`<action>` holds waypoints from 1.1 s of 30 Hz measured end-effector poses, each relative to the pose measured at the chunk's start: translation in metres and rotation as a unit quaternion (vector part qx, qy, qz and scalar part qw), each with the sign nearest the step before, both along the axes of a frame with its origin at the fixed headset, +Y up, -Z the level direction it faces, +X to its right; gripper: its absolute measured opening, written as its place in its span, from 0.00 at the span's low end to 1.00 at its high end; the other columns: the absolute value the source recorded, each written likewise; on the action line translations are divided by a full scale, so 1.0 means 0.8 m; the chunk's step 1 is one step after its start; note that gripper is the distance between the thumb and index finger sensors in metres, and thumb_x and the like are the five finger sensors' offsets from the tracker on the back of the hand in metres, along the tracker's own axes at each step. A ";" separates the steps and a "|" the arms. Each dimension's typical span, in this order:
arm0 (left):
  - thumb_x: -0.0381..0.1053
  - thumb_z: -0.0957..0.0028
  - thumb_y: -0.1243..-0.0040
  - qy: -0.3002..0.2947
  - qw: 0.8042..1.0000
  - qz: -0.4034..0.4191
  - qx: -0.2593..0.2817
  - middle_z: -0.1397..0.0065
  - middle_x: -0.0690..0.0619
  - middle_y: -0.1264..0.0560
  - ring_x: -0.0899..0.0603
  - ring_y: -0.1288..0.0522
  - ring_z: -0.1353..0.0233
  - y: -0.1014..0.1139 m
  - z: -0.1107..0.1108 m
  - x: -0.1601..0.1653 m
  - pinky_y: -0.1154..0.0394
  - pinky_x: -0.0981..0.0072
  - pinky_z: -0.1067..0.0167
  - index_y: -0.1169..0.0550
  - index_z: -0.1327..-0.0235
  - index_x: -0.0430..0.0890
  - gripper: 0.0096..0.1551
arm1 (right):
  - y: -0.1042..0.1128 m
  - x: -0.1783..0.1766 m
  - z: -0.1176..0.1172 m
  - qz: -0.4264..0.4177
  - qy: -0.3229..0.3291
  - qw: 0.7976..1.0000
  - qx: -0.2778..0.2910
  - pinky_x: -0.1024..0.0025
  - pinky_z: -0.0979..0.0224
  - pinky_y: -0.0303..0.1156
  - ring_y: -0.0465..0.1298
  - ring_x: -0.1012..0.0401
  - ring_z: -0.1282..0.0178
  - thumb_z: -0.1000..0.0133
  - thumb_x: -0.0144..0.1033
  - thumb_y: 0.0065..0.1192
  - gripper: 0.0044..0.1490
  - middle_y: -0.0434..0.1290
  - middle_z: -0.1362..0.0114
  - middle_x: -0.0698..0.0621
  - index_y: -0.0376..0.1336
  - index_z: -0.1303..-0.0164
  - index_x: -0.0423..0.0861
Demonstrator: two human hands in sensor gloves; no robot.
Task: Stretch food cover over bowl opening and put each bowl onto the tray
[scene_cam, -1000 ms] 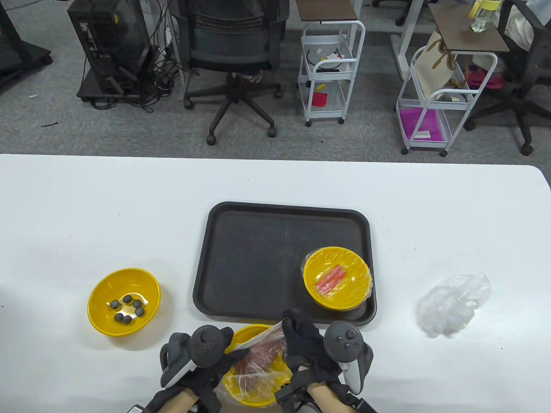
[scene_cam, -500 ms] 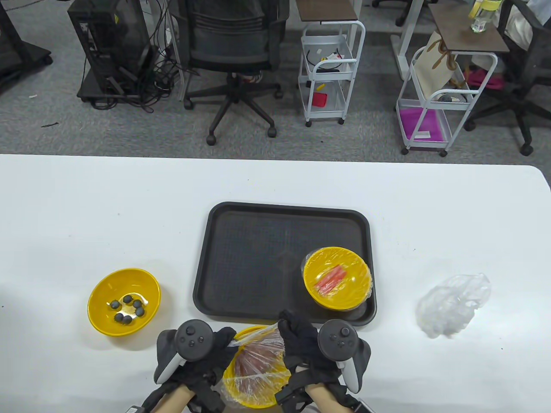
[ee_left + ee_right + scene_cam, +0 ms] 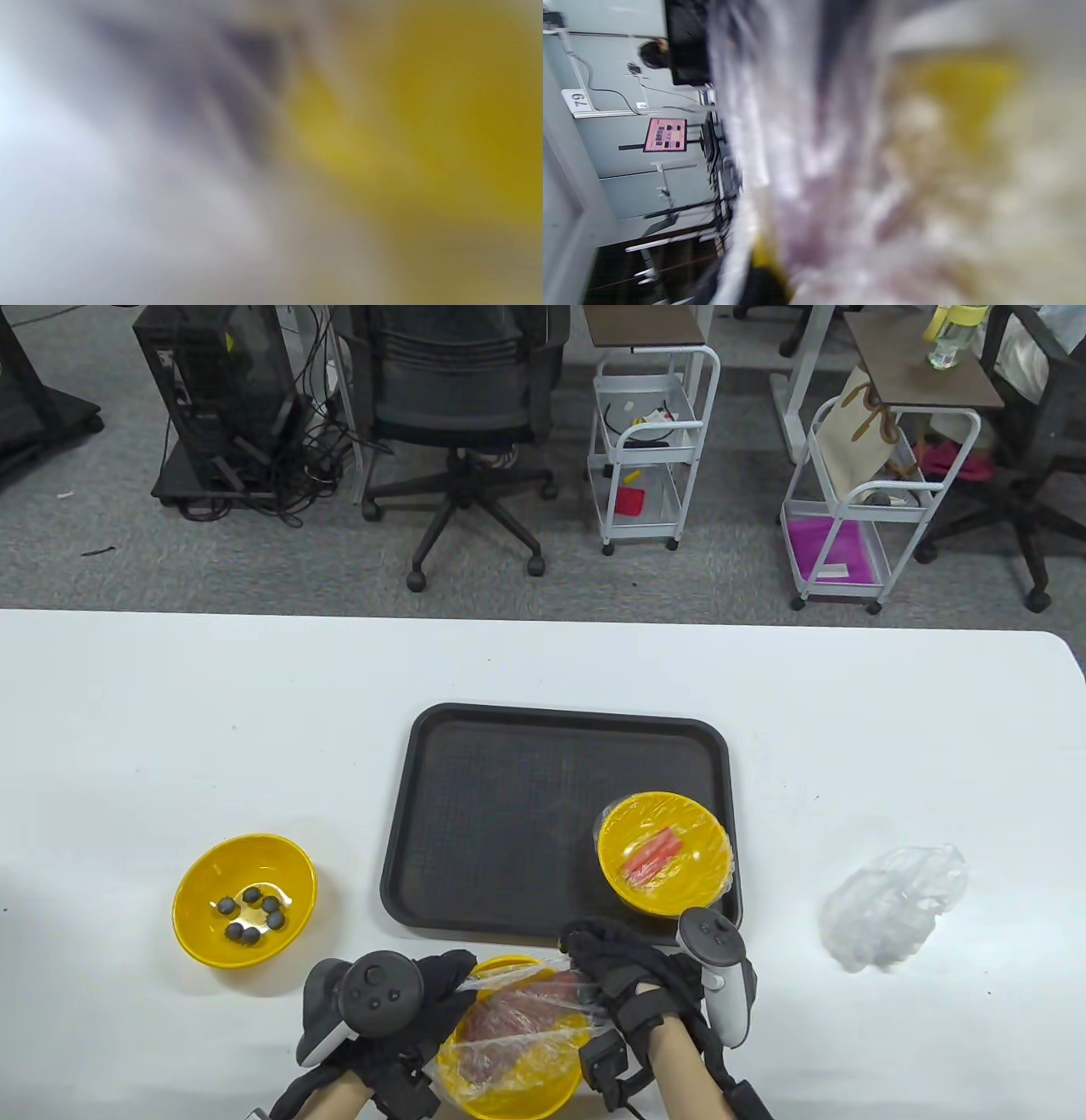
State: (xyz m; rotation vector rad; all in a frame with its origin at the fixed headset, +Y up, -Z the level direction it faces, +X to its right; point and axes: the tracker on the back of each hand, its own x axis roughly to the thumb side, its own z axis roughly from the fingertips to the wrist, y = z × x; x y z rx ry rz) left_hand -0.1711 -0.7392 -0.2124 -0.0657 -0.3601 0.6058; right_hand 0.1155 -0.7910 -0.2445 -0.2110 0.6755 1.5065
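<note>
Black gloves, grey-white trackers [image 3: 382, 997], bare forearms, wrist straps.

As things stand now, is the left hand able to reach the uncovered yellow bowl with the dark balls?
Probably yes, but not at once. The bowl with the dark balls sits uncovered on the table just beyond the left hand, with nothing between them. The hand is busy gripping the food cover.

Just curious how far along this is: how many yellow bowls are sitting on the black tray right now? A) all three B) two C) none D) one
D: only the covered bowl with orange sticks sits on the tray; the bowl of dark balls and the bowl being wrapped rest on the table.
</note>
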 end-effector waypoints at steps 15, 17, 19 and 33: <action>0.53 0.50 0.43 0.013 0.995 0.089 -0.038 0.69 0.42 0.12 0.66 0.24 0.87 0.005 -0.005 -0.021 0.13 0.76 0.78 0.14 0.54 0.38 0.26 | 0.022 -0.007 -0.004 -0.015 0.015 0.993 0.118 0.85 0.71 0.79 0.78 0.72 0.69 0.43 0.35 0.59 0.30 0.70 0.35 0.46 0.62 0.28 0.50; 0.53 0.51 0.43 0.024 0.995 0.092 -0.033 0.69 0.42 0.12 0.65 0.25 0.87 0.005 -0.005 -0.023 0.13 0.76 0.78 0.13 0.55 0.38 0.26 | 0.020 -0.006 -0.005 -0.057 0.019 0.993 0.104 0.85 0.67 0.80 0.79 0.71 0.67 0.43 0.34 0.59 0.31 0.68 0.32 0.45 0.61 0.27 0.51; 0.54 0.50 0.43 0.022 0.994 0.102 -0.041 0.69 0.43 0.12 0.65 0.25 0.87 0.005 -0.007 -0.024 0.13 0.76 0.78 0.13 0.54 0.39 0.25 | 0.017 -0.005 -0.004 -0.102 0.028 0.991 0.076 0.85 0.66 0.81 0.80 0.71 0.65 0.43 0.35 0.60 0.32 0.67 0.31 0.44 0.61 0.26 0.50; 0.53 0.50 0.44 0.020 0.978 0.192 -0.076 0.70 0.42 0.12 0.66 0.24 0.86 0.002 -0.012 -0.042 0.13 0.76 0.77 0.14 0.54 0.38 0.26 | 0.029 -0.003 -0.002 -0.176 0.020 0.978 0.112 0.83 0.58 0.84 0.81 0.68 0.57 0.44 0.41 0.66 0.37 0.67 0.31 0.42 0.58 0.25 0.46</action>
